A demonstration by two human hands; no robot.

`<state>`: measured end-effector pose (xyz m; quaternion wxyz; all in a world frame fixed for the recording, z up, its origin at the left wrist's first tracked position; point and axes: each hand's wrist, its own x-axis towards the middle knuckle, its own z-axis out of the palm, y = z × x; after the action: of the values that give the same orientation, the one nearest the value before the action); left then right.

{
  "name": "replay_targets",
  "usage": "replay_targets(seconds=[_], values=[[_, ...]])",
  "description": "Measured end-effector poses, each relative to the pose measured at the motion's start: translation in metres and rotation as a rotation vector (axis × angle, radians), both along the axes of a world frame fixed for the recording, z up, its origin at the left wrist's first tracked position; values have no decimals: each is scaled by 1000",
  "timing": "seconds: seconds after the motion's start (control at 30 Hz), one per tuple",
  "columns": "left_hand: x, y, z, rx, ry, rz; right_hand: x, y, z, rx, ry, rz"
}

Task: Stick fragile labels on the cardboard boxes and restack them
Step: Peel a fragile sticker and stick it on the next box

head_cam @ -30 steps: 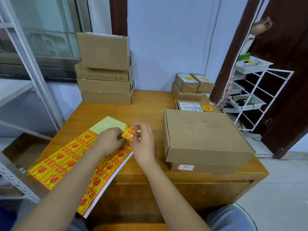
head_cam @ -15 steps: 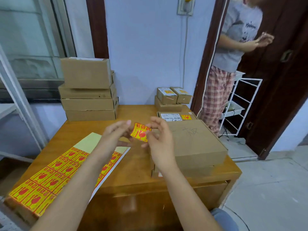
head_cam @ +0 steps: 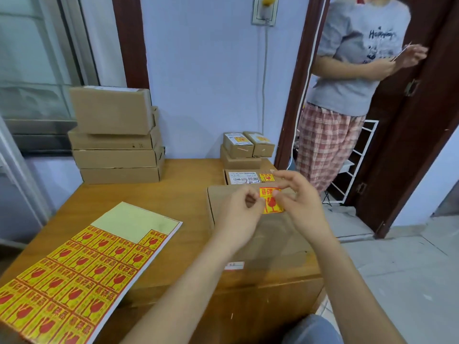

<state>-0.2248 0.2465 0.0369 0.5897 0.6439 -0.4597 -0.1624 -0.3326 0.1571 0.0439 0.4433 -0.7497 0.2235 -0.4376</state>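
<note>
Label (head_cam: 271, 200) now over flat box (head_cam: 250, 234) | both hands' fingers (head_cam: 258, 203) pinch it | previously above table (head_cam: 173, 194)

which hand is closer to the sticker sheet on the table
Left. The left hand is over the big box's near-left part, on the side toward the sticker sheet; the right hand is farther right, beyond the held label.

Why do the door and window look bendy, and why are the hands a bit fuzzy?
Head view: the wide-angle lens bows straight lines near the edges, like the door frame and window frame. The left hand and right hand holding the fragile label look slightly soft. Lighting is even, with no harsh glare.
</note>
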Motion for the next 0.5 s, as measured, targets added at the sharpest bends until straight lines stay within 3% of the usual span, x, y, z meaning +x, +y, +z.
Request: replay_targets(seconds=[0.27,0.5], values=[[-3,-14,-18,153,-192,96,-14,-33,-20,79,168,153],[31,-7,-20,159,-91,80,14,-24,-27,123,135,190]])
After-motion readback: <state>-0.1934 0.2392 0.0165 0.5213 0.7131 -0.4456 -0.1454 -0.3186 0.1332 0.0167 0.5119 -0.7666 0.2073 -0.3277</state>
